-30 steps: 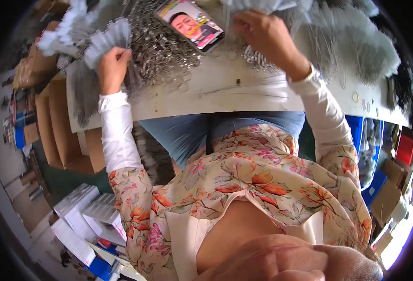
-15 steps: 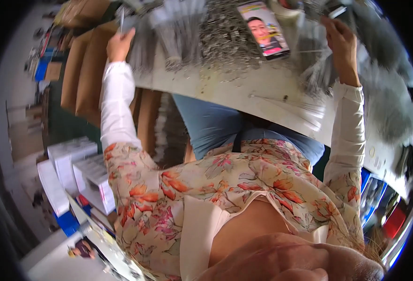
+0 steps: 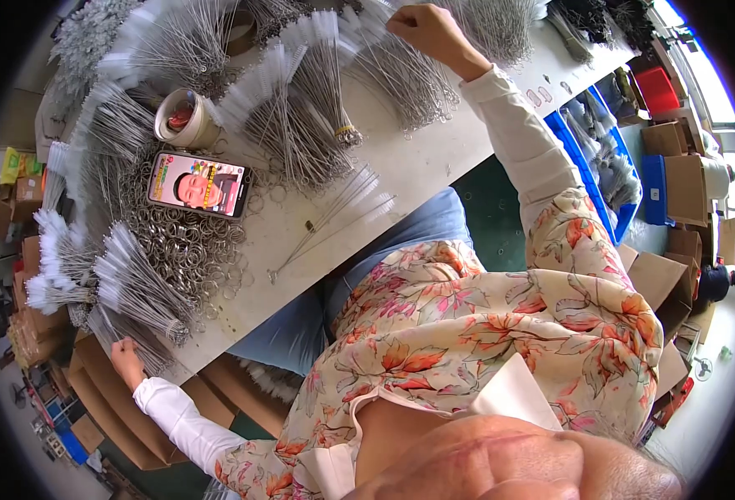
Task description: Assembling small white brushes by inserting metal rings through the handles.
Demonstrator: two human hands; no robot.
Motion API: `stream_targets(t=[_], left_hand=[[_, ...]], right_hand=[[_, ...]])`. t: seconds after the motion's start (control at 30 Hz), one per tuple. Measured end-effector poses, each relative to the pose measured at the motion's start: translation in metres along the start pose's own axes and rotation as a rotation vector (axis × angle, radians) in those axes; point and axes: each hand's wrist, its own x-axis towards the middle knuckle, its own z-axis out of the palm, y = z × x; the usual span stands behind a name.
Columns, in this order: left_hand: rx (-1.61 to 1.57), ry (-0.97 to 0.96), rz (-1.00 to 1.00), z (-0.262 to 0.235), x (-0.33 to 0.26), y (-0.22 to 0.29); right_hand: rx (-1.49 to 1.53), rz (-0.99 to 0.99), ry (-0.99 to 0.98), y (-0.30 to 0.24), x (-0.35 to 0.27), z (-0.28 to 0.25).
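Note:
At the table's left corner, my left hand [image 3: 127, 364] touches a bundle of thin wire brushes [image 3: 138, 337]; its fingers are drawn together, and what they hold is hidden. Stretched to the far side, my right hand [image 3: 432, 32] is curled closed above looped-end wire brushes [image 3: 405, 79]; anything inside it is out of sight. More wire brushes with white bristles, one bundle tied [image 3: 326, 83], lie between my hands. A few loose brushes [image 3: 321, 221] rest near the front edge. Beside the left-hand bundles spreads a pile of metal rings [image 3: 184, 237].
A phone [image 3: 198, 185] playing a video lies on the rings. Behind it stands a white tub [image 3: 186, 119], with a tape roll [image 3: 241, 33] farther back. Right of the table [image 3: 409, 162] are a blue crate [image 3: 592, 158] and cardboard boxes; more cartons [image 3: 109, 400] stand at the left.
The view has swung round, showing more of the table. My left hand, earlier raised with a thin pale stick, is now down at the corner bundle. My right hand is over the far brushes.

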Motion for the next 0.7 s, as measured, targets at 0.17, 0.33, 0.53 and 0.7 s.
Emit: stream_targets(t=[0.17,0.33,0.53,0.7], left_hand=[[-0.368,0.179,0.024,-0.013,0.001,-0.031],[-0.635,0.218,-0.076,-0.018,-0.028,0.012],[-0.896,0.721,0.126,-0.039,-0.051,0.053],[-0.964,0.556,0.181,-0.057,-0.065,0.068]], right_hand=[[-0.182,0.063,-0.118,-0.014,0.021,0.033],[0.033,0.059,-0.205,0.015,0.037,0.045],[0.525,0.268,0.043,0.044,0.045,-0.002],[0.571,0.14,0.384,0.078,0.047,-0.082]])
